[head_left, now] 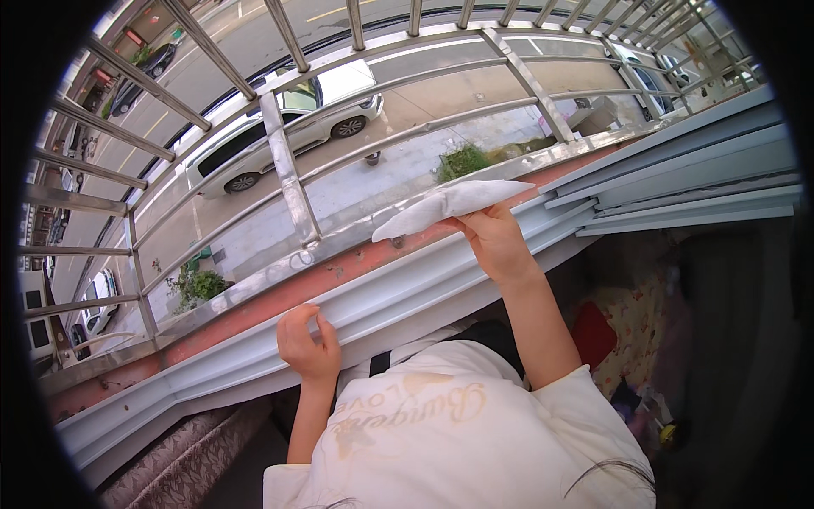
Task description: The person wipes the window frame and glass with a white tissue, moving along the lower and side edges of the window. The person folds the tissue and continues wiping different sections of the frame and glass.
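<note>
My right hand (496, 242) pinches the near edge of a folded white cloth (445, 206), perhaps a wipe, between thumb and fingers. The cloth stretches out to both sides, held above the white window frame (398, 293) and the reddish sill strip (339, 263). Farther left, my left hand (308, 342) is loosely curled at the frame's inner edge. Nothing shows in its fingers, though their undersides are hidden. Whether its fingertips touch the frame, I cannot tell.
Beyond the sill stands a metal bar cage (288, 178). Below it lies a street with a parked white car (280, 127) and green plants (462, 161). A sliding window sash (704, 165) is at the right. Patterned fabric (186, 454) lies indoors at the lower left.
</note>
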Motion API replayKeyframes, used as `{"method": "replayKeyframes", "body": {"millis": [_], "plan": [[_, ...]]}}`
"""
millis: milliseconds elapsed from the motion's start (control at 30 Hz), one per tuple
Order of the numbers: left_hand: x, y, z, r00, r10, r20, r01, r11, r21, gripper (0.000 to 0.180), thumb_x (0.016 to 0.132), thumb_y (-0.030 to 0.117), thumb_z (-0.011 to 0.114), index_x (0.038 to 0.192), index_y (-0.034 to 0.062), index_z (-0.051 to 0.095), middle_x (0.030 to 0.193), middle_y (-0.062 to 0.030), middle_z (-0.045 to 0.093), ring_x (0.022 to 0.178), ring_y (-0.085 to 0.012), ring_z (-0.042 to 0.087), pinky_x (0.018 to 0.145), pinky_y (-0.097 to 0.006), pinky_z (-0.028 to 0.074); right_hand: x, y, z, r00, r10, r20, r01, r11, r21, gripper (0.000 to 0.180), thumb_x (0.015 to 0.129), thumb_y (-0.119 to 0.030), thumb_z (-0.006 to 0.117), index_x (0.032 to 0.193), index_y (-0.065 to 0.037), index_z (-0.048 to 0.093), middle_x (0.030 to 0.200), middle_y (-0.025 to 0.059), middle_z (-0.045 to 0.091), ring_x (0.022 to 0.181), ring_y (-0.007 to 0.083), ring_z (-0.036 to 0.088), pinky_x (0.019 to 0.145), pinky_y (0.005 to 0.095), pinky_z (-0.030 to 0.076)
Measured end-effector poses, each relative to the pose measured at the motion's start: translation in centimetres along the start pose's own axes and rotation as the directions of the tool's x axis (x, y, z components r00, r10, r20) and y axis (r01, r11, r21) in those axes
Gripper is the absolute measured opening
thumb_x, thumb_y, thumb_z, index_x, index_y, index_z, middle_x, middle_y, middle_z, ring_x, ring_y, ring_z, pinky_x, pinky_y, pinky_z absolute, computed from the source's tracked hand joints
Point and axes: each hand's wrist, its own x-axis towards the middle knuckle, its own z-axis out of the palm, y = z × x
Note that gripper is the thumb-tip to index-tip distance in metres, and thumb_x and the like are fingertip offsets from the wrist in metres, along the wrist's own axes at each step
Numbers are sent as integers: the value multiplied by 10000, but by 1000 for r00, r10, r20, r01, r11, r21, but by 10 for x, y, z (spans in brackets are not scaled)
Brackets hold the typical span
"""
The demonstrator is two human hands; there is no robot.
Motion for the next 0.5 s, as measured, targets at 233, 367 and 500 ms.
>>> {"method": "replayKeyframes", "body": {"millis": [233,367,500], "plan": [[2,3,1,1000,16,-16,-16,1000,16,190,788,-1,648,972,37,620,948,-120,672,874,-345,638,782,-435,503,4,1,-15,997,-46,61,37,989,146,209,974,-37,581,1170,-21,652,1148,88,676,1099,220,634,951,375,528],[2,3,0,999,20,-26,-20,1000,21,197,790,-1,648,981,35,618,950,-122,671,878,-348,638,785,-437,502,12,-13,-26,935,-240,263,229,971,70,179,945,-74,638,1106,-6,675,1061,71,686,996,210,652,869,324,524],[2,1,0,1000,-14,-11,14,1000,9,209,793,-2,650,996,31,615,961,-127,670,890,-352,632,804,-439,495,21,-42,-14,962,-253,102,245,641,-727,133,921,-72,630,999,2,707,943,43,696,829,145,624,718,296,486]]}}
